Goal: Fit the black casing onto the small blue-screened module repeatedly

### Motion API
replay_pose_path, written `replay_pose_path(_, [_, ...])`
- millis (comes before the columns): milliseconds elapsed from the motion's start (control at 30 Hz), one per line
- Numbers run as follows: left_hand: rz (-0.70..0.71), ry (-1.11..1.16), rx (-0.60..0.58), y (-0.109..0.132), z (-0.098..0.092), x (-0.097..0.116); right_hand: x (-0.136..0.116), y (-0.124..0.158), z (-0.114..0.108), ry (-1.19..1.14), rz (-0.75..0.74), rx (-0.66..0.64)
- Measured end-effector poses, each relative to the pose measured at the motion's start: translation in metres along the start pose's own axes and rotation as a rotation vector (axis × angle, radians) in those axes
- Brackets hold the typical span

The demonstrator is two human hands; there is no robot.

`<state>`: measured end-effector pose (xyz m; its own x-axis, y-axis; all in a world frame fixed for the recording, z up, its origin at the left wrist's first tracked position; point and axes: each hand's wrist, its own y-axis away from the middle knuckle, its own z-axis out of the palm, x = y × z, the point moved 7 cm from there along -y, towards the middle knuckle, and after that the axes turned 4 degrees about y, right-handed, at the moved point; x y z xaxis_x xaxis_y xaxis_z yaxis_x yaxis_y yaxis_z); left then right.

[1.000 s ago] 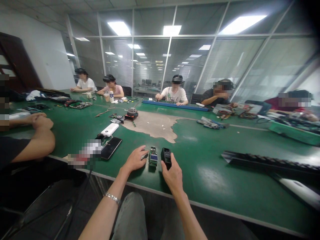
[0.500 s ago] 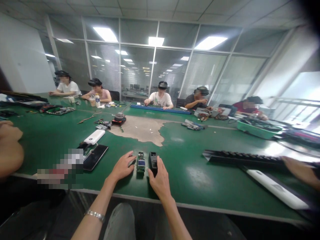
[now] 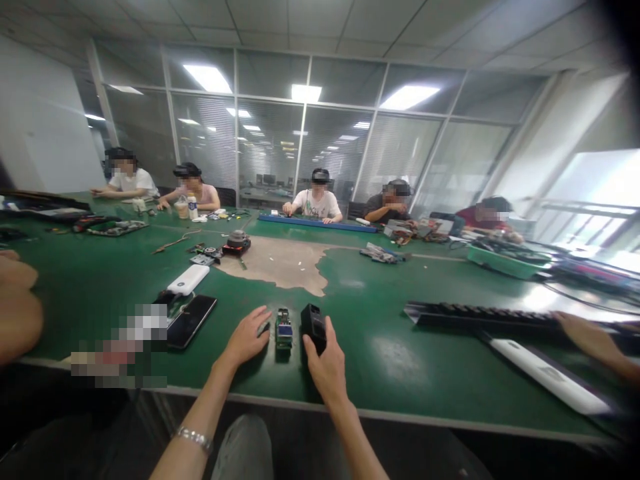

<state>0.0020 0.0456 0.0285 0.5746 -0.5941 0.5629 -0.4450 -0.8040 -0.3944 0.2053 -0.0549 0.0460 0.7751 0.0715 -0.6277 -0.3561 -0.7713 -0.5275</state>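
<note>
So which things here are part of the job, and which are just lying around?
Part of the job: the black box in the right hand, the small circuit board by the left hand.
Lying around: the phone, the white power bank.

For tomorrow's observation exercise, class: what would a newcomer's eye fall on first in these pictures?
The left hand and right hand stand out at the near edge of the green workbench, the right gripping a black box beside a small circuit board. Beyond them lies a worn tan patch, with seated people across the table.
</note>
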Motion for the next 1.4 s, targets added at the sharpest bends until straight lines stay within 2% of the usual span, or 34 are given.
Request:
replay_pose_path(233, [-0.003, 0.049, 0.022, 0.002, 0.001, -0.006, -0.056, -0.010, 0.003, -0.054, -0.137, -0.038])
replay_pose_path(367, [-0.005, 0.041, 0.022, 0.002, 0.003, -0.008, -0.070, -0.012, 0.018, 0.032, -0.134, -0.100])
replay_pose_path(567, [-0.001, 0.047, 0.016, 0.001, 0.005, -0.010, -0.071, -0.011, 0.029, 0.110, -0.126, -0.103])
replay_pose_path(833, [-0.008, 0.047, 0.015, 0.001, 0.004, -0.010, -0.076, -0.008, 0.035, 0.172, -0.106, -0.201])
replay_pose_path(1100, [0.007, 0.015, -0.015, 0.000, 0.003, -0.005, -0.059, 0.013, 0.046, 0.130, -0.183, -0.220])
replay_pose_path(1233, [-0.011, 0.019, -0.012, -0.001, 0.003, -0.006, -0.054, 0.007, 0.044, 0.044, -0.201, -0.192])
replay_pose_path(1400, [-0.009, 0.012, -0.014, 0.000, 0.002, -0.004, -0.047, 0.001, 0.053, 0.062, -0.127, -0.205])
